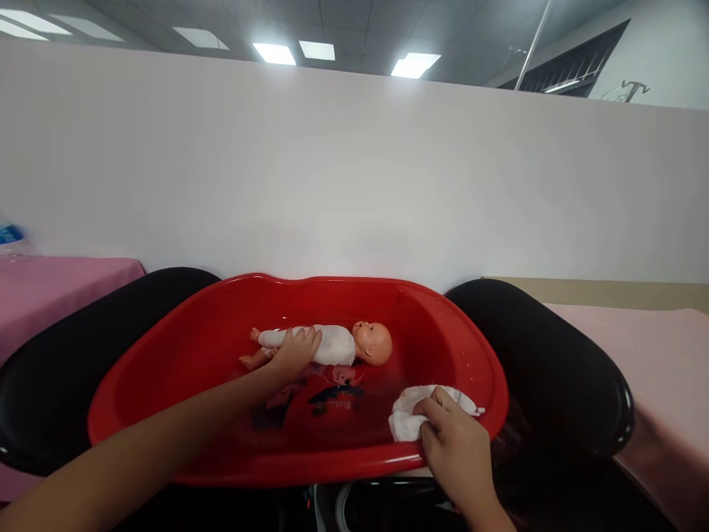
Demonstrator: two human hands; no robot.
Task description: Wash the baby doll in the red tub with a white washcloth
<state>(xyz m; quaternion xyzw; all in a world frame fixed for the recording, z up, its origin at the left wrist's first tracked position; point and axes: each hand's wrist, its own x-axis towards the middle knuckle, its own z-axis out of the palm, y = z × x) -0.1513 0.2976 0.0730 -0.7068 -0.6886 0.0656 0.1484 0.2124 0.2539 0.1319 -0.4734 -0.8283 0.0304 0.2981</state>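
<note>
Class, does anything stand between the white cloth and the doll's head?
Nothing visible: between the white cloth in the right hand and the doll's head, the red tub lies open. The left hand touches the doll's body.

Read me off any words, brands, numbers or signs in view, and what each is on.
Nothing reads clearly.
Tub floor: small pale lettering in the printed picture, too small and faint to read.
Blue label at the far left edge: too blurred to tell any text.
Doll and cloth: no text visible.
</note>
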